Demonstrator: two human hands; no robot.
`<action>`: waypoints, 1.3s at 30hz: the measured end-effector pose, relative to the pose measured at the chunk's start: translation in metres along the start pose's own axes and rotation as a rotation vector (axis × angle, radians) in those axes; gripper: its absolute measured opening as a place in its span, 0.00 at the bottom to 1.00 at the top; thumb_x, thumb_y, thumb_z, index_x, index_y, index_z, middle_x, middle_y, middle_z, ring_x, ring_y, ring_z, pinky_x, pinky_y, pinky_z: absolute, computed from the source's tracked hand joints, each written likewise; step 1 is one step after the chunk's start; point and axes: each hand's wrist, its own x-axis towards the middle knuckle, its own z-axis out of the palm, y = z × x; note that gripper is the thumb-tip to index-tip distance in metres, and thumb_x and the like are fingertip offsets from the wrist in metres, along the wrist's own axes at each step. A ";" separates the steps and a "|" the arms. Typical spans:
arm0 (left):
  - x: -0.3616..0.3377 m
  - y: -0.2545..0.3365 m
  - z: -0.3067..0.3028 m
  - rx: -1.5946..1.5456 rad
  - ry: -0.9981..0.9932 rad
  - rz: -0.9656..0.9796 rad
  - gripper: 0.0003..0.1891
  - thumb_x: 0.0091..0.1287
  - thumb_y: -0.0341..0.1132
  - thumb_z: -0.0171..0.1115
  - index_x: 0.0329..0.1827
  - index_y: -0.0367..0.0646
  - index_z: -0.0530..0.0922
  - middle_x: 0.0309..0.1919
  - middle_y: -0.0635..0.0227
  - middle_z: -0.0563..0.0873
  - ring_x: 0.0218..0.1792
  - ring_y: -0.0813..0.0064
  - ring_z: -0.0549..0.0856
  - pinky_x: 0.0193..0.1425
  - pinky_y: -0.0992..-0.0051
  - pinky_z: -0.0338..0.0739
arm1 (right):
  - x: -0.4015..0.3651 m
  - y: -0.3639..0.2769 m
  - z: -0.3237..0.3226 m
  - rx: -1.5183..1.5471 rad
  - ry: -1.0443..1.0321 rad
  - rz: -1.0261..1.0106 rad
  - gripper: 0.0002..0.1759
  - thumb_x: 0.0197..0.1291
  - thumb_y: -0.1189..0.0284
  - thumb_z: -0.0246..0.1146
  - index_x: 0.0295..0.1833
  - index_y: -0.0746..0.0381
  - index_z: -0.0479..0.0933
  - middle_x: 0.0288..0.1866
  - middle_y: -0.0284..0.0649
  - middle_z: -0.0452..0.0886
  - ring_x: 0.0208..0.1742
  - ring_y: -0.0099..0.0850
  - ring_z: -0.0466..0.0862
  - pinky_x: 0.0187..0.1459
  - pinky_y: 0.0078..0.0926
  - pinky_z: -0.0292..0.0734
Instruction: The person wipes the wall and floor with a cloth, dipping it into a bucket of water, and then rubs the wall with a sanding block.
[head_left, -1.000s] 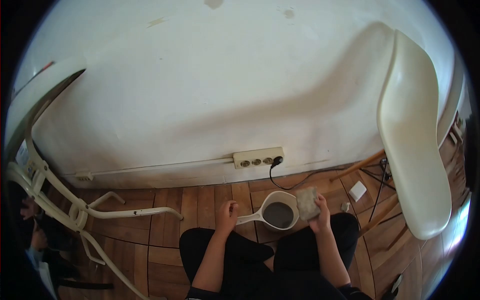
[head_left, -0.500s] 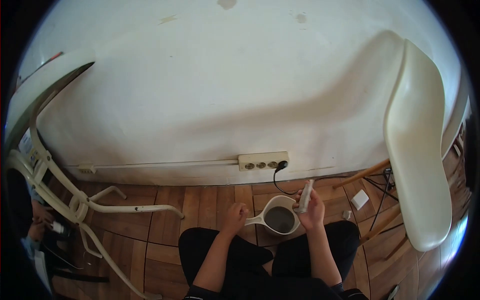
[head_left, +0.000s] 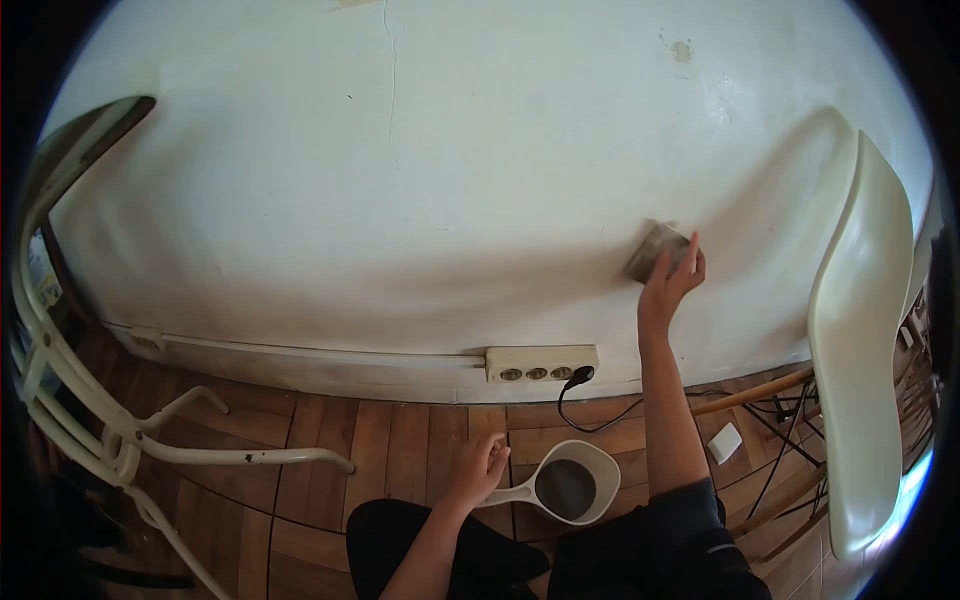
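My right hand (head_left: 672, 275) is stretched out to the wall and presses a greyish, sponge-like pad (head_left: 655, 252) flat against it; motion blurs the pad. Between my knees stands a white dipper (head_left: 606, 470) with dark greyish water (head_left: 566, 490) in it. Its handle (head_left: 512, 495) points left, and the far end runs behind my left wrist. My left hand (head_left: 482, 468) rests near that handle above my knee, its fingers loosely curled with nothing showing in them.
A power strip (head_left: 540, 364) with a black plug (head_left: 580, 376) sits low on the wall (head_left: 300, 180). A white chair (head_left: 868, 350) stands at right, its wooden legs among cables. Cream metal tubing (head_left: 240, 456) fills the left. A small white block (head_left: 725, 443) lies on the wooden floor.
My right hand has gone from above the dipper up to the wall, taking the pad with it. The view has tilted upward. My left hand stays by the dipper's handle.
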 end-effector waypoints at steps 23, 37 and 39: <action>0.015 0.012 0.009 -0.154 -0.065 0.033 0.13 0.64 0.33 0.59 0.48 0.36 0.74 0.33 0.59 0.78 0.36 0.63 0.80 0.40 0.68 0.74 | -0.062 -0.009 0.073 -0.607 -0.264 -0.804 0.56 0.50 0.26 0.23 0.74 0.56 0.42 0.77 0.44 0.41 0.77 0.44 0.39 0.62 0.69 0.12; 0.004 -0.006 -0.007 -0.052 -0.025 0.019 0.13 0.61 0.33 0.58 0.45 0.34 0.73 0.35 0.55 0.78 0.39 0.57 0.79 0.42 0.61 0.74 | -0.212 -0.230 0.240 -0.334 -0.547 -1.311 0.55 0.40 0.31 0.55 0.72 0.48 0.54 0.76 0.28 0.47 0.76 0.28 0.43 0.70 0.57 0.36; -0.005 -0.025 0.000 0.060 -0.063 0.053 0.13 0.61 0.33 0.59 0.45 0.35 0.73 0.33 0.56 0.78 0.38 0.57 0.79 0.41 0.61 0.74 | -0.227 -0.246 0.252 -0.335 -0.561 -1.307 0.55 0.39 0.31 0.56 0.72 0.47 0.54 0.76 0.28 0.46 0.77 0.26 0.42 0.72 0.50 0.37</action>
